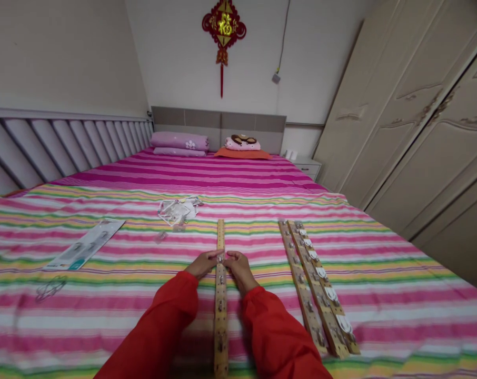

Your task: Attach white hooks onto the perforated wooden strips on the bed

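Note:
A long narrow wooden strip (220,300) lies on the striped sheet, pointing away from me, with holes and several small metal hooks along it. My left hand (204,263) pinches at the strip's left edge, and my right hand (238,267) closes in from the right. Between their fingertips sits a small clear hook piece (220,258) with a metal hook, against the strip's face. Which fingers bear on it is too small to tell. The nearer part of the strip carries hooks; the far end shows bare wood with holes.
Wooden strips with metal hooks and white loops (321,295) lie to the right. Left are a hook package (86,245), a wire-like loop (51,287) and crumpled packaging (179,209). Pillows (179,142) rest by the headboard; a railing (65,142) and wardrobe (404,116) flank the bed.

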The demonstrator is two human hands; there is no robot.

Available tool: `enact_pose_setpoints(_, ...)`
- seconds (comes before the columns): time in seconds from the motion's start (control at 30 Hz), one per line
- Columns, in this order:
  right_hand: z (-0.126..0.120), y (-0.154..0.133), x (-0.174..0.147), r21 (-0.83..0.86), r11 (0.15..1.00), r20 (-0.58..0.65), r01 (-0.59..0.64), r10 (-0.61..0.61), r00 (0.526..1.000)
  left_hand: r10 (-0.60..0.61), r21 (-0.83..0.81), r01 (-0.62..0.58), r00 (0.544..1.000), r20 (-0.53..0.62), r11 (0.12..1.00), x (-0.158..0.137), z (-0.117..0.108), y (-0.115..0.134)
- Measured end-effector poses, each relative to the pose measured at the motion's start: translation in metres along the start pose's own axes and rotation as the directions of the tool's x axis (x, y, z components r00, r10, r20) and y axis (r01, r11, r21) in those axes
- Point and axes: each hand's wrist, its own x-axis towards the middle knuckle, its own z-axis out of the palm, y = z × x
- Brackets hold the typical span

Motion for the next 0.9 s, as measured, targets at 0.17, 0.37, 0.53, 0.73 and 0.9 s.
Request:
enact_pose_setpoints(0.17,0.002,0.001,0.002,-0.009,1.000,-0.023,0.011,-0.011,1.000,-0.028,-0.005,0.028,0.999,0.025,1.000,0.003,0.001,-0.002)
enact_pose_setpoints(0.37,-0.001,-0.005,-0.003,0.011,1.000,0.025,-0.001,0.001,1.000,0.022,-0.089,-0.026,0.999,-0.046,0.996,0.000,0.010,0.001)
enact_pose_setpoints(0.53,0.001,-0.012,-0.011,0.015,1.000,0.082,-0.021,0.019,0.996,0.038,-0.137,-0.062,0.984,-0.177,0.989,-0.009,0.014,0.002)
enact_pose_setpoints(0.73,0.008,-0.018,-0.021,-0.005,0.999,0.104,-0.037,0.038,0.994,0.051,-0.139,-0.092,0.960,-0.274,0.986,-0.012,0.020,0.002)
enact_pose_setpoints(0.9,0.007,-0.018,-0.031,-0.024,0.999,0.078,-0.042,0.044,0.996,0.084,-0.144,-0.115,0.975,-0.204,0.983,-0.023,0.027,0.004)
